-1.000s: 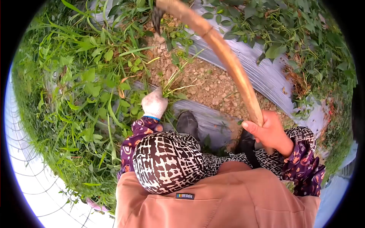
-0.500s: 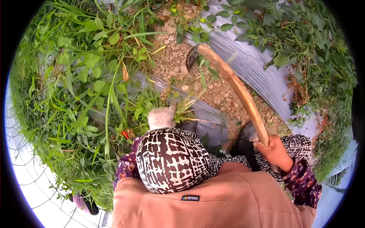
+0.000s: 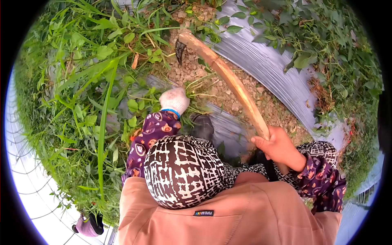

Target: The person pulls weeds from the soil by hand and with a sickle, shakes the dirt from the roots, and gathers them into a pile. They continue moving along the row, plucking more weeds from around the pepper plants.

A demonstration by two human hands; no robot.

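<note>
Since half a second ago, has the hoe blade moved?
Yes. The hoe blade has swung left, away from the silver plastic sheet and toward the weeds.

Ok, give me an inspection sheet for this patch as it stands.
Surface: stony soil strip between sheets of silver mulch film.
Job's things: hoe with a wooden handle and a dark blade at its far end; grass tuft.
Clutter: dense weeds at left, leafy plants at right.
Hands: gloved left hand closed on the grass tuft; bare right hand gripping the hoe handle.
Cables: nothing seen.
Surroundings: another person at the lower left edge.
</note>
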